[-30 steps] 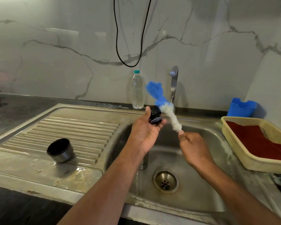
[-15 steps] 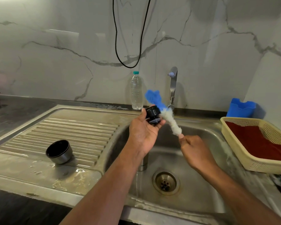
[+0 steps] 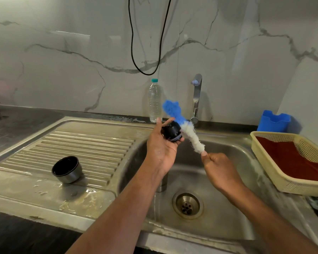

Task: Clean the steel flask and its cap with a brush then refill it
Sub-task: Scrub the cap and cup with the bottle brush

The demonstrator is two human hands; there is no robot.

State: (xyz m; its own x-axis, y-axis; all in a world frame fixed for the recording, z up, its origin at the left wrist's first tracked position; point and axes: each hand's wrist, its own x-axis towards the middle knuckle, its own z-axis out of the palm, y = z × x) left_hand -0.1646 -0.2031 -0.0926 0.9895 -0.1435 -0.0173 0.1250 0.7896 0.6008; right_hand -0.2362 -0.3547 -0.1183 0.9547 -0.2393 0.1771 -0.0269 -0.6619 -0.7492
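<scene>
My left hand (image 3: 161, 147) holds the small black flask cap (image 3: 171, 132) between thumb and fingertips above the sink. My right hand (image 3: 219, 166) grips the handle of a bottle brush (image 3: 188, 131) with a blue tip and white bristles; the bristles lie against the cap's right side. The steel flask (image 3: 162, 180) stands in the sink basin, mostly hidden behind my left forearm. A steel cup lid (image 3: 67, 169) with a dark inside lies tilted on the draining board.
The sink basin (image 3: 218, 213) has a drain (image 3: 187, 205) at its middle. A tap (image 3: 196, 98) and a clear water bottle (image 3: 154, 101) stand at the back. A yellow basket (image 3: 283, 180) with a red cloth sits right, a blue holder (image 3: 273, 121) behind it. A black cable (image 3: 145, 52) hangs above.
The brush has slid slightly along the cap while my left hand's fingers have loosened and spread a little around the cap. Both hands stay over the sink.
</scene>
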